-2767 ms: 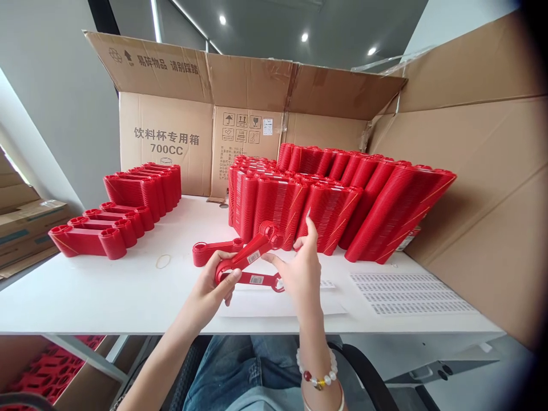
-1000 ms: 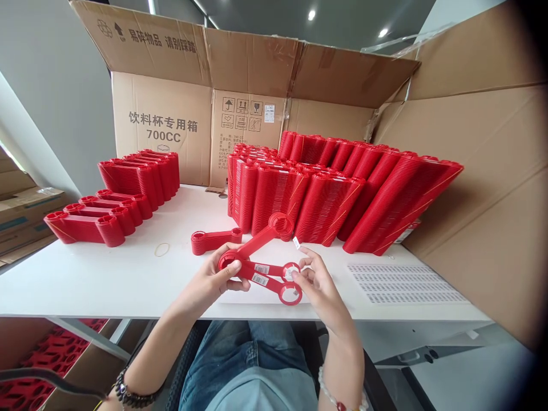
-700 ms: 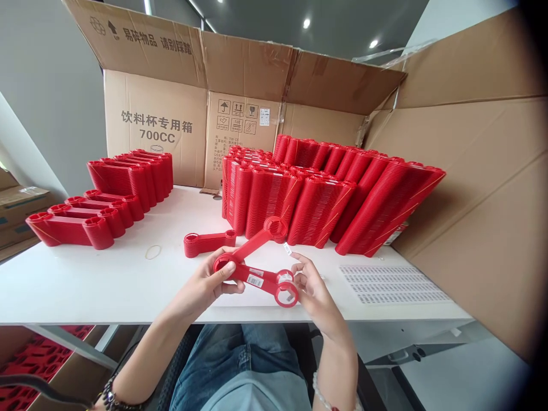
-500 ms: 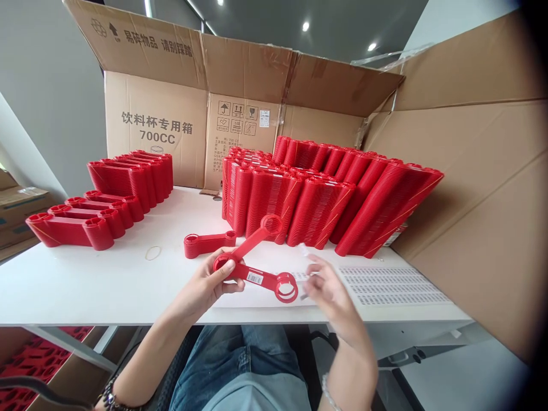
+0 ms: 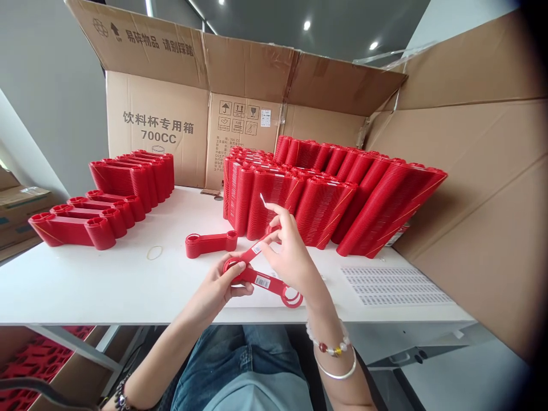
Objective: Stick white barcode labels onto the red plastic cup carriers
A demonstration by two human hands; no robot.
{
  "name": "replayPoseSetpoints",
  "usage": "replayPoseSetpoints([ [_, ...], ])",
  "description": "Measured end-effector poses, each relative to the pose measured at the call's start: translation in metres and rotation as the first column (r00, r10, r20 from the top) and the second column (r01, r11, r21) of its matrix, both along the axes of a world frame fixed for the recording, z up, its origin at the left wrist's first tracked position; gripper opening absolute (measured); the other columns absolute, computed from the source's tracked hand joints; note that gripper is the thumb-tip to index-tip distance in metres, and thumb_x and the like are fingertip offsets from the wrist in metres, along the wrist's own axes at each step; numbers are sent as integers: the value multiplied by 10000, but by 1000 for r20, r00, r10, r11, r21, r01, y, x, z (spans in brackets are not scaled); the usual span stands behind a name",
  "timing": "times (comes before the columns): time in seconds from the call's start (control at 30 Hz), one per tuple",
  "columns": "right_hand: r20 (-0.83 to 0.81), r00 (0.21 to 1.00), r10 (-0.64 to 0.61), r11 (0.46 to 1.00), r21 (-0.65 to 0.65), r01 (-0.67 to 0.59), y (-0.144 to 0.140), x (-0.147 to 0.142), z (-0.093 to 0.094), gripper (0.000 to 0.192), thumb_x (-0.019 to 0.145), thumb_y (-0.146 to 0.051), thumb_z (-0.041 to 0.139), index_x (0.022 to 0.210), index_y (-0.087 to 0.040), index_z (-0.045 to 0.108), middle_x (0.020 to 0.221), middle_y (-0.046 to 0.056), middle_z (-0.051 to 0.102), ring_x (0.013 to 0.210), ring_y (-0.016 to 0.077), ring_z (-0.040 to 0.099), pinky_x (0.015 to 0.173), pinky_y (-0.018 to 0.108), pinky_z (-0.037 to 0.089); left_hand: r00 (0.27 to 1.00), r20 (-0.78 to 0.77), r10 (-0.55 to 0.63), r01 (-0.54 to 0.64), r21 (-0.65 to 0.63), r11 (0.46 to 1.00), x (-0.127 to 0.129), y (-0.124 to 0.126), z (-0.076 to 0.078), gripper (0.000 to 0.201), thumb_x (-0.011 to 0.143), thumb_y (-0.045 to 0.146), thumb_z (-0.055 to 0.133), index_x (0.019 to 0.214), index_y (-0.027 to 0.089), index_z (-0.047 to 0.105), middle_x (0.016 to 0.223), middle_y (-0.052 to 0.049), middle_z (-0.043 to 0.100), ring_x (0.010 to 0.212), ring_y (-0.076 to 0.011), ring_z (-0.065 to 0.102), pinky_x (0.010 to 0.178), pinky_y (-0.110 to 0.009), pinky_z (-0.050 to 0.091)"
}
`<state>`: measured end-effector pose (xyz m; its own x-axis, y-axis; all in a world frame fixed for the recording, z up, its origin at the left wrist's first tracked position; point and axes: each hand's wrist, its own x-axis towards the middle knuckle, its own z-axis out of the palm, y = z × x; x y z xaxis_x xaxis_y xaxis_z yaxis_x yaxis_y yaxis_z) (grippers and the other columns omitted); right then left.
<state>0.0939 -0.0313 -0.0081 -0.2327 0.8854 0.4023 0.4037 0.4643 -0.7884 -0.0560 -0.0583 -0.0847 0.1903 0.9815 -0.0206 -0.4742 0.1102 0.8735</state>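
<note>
Left hand (image 5: 218, 285): forearm angled up from lower left, fingers pinched closed; right hand (image 5: 291, 257): raised above it, wrist bent, thumb and forefinger pressed together, beaded bracelet and bangle at wrist.

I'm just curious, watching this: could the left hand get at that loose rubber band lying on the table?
Probably yes. The rubber band lies alone on bare white table, just outward of the left hand, with nothing between them. But that hand is pinching the fanned red pieces and would have to let go first.
</note>
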Motion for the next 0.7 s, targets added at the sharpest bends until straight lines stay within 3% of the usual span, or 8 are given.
replayPoseSetpoints([
  [0.17, -6, 1000, -7, 999, -47, 7, 4, 3, -6, 630, 798, -111, 551, 1353, -333, 351, 1063, -11, 395, 751, 102, 648, 904, 413, 540, 997, -76, 31, -30, 23, 999, 1, 0, -2, 353, 800, 426, 719, 981, 176, 548, 695, 38, 637, 556, -96, 616, 627, -245, 558],
  [0.4, -21, 1000, 22, 999, -45, -23, 6, 2, -10, 605, 795, -121, 554, 1331, -329, 367, 1069, -15, 390, 757, 90, 657, 945, 419, 518, 998, -56, 29, -27, 44, 999, 1, 1, -4, 329, 814, 425, 702, 969, 187, 536, 663, 39, 636, 563, -108, 618, 622, -250, 539],
  [0.7, 15, 1000, -25, 999, -30, 25, 4, -1, -10, 543, 802, -95, 533, 1289, -301, 406, 1062, -8, 387, 765, 91, 644, 947, 402, 510, 999, -38, 29, -28, 28, 999, 4, 0, -2, 321, 815, 416, 697, 962, 186, 528, 689, 44, 618, 550, -96, 601, 615, -250, 532],
])
